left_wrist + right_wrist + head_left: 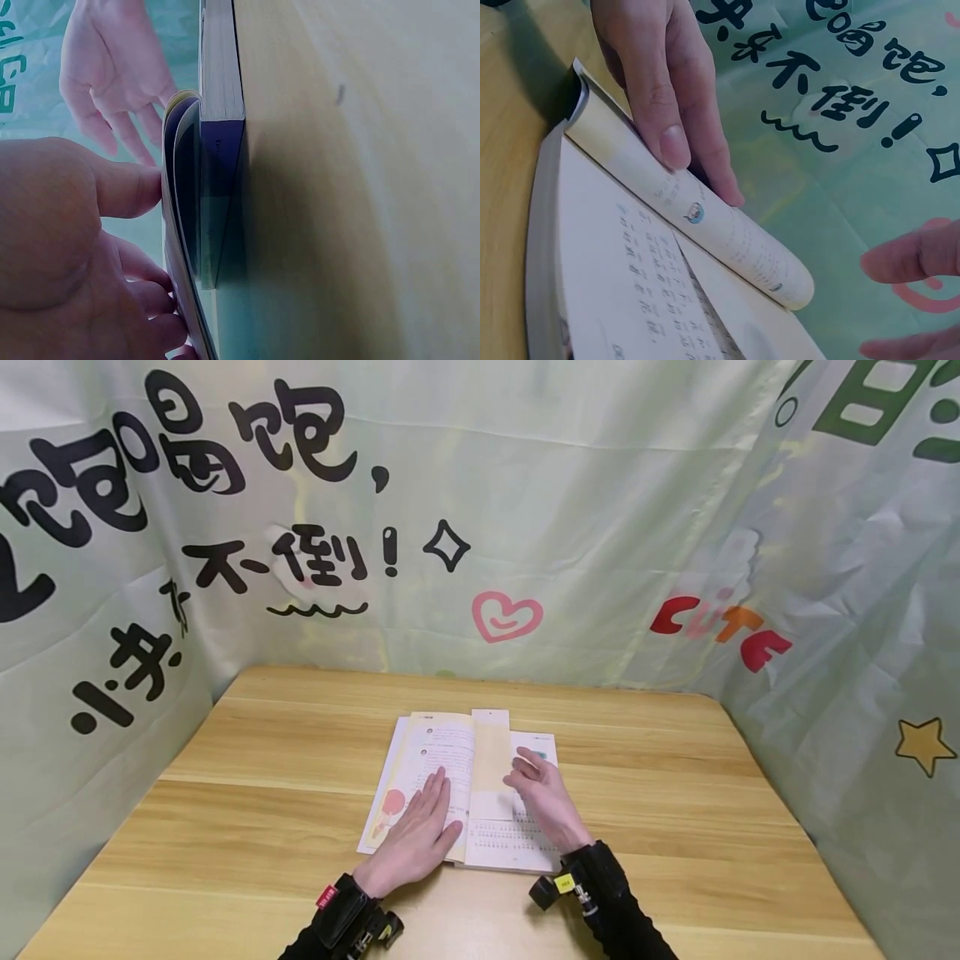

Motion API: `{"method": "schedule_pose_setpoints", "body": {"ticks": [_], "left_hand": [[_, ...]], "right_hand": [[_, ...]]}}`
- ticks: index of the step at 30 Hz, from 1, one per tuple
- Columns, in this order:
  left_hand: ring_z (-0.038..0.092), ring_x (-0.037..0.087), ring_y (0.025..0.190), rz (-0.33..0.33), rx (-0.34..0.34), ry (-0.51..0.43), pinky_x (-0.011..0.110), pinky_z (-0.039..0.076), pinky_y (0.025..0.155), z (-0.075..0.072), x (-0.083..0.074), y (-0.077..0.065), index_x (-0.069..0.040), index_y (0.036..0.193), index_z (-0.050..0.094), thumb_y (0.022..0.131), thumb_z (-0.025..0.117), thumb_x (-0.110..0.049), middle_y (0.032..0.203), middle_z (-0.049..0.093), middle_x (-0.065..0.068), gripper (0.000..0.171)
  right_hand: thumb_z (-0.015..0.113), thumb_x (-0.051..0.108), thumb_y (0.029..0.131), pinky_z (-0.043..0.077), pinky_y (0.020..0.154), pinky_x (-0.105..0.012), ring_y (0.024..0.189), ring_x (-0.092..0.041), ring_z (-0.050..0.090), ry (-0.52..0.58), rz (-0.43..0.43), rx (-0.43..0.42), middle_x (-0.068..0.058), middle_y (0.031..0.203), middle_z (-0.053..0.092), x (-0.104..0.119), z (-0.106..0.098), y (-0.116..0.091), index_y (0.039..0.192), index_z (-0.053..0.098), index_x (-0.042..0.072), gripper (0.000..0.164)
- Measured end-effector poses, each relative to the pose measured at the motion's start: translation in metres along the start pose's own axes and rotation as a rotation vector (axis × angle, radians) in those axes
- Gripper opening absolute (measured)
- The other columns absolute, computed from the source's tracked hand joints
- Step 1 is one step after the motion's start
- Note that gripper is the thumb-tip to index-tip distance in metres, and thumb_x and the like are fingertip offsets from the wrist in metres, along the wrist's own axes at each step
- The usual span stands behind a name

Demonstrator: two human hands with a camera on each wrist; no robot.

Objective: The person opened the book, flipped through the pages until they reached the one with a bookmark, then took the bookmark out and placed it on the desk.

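Note:
An open book (446,739) lies on the wooden table, with printed text on both pages. My left hand (412,843) rests on the left page with its fingers straight. The right wrist view shows the left hand (664,82) pressing the curved left pages. A pale paper strip (491,756), like a bookmark with a small hole at its top, lies along the inner side of the right page. Over the right page is my right hand (547,797), fingers loosely bent, nothing visible in them. In the left wrist view the book's thick page block (221,67) shows edge-on.
The wooden table (645,793) stretches out around the book. Behind it and at both sides hangs a pale printed cloth (585,527) with black lettering, a pink heart and a star. Each wrist bears a black strap with a camera.

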State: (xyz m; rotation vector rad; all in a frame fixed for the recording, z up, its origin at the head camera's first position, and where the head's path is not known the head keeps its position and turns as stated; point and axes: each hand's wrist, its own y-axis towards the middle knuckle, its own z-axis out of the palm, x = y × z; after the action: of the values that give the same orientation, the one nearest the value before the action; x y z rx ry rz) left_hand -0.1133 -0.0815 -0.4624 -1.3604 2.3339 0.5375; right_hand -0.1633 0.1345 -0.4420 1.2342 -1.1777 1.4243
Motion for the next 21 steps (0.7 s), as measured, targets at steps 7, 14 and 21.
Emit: {"method": "schedule_pose_setpoints", "body": {"ticks": [7, 14, 21], "left_hand": [[0.009, 0.039, 0.141, 0.005, -0.001, 0.001, 0.056, 0.019, 0.115, 0.001, 0.001, 0.000, 0.017, 0.144, 0.022, 0.103, 0.041, -0.022, 0.154, 0.010, 0.031, 0.060], [0.010, 0.039, 0.141, 0.010, -0.006, -0.003, 0.056, 0.019, 0.115, 0.001, 0.001, -0.001, 0.017, 0.144, 0.022, 0.103, 0.042, -0.022, 0.154, 0.011, 0.031, 0.060], [0.010, 0.040, 0.141, 0.015, -0.009, -0.002, 0.057, 0.020, 0.114, 0.002, 0.001, -0.001, 0.018, 0.143, 0.023, 0.102, 0.042, -0.022, 0.154, 0.011, 0.032, 0.060]], "right_hand": [[0.053, -0.006, 0.090, 0.032, 0.109, -0.053, 0.131, -0.040, 0.034, 0.052, 0.011, -0.045, -0.032, 0.145, 0.031, -0.004, 0.003, 0.004, 0.146, 0.029, -0.006, 0.060], [0.058, -0.001, 0.087, 0.044, 0.068, -0.026, 0.100, -0.027, 0.052, -0.091, 0.041, -0.085, -0.025, 0.132, 0.045, -0.004, 0.007, 0.009, 0.145, 0.036, 0.004, 0.062], [0.058, -0.003, 0.083, 0.047, 0.066, -0.025, 0.091, -0.024, 0.053, -0.289, 0.024, -0.104, -0.024, 0.119, 0.050, -0.006, 0.009, 0.017, 0.149, 0.024, -0.003, 0.075]]}}
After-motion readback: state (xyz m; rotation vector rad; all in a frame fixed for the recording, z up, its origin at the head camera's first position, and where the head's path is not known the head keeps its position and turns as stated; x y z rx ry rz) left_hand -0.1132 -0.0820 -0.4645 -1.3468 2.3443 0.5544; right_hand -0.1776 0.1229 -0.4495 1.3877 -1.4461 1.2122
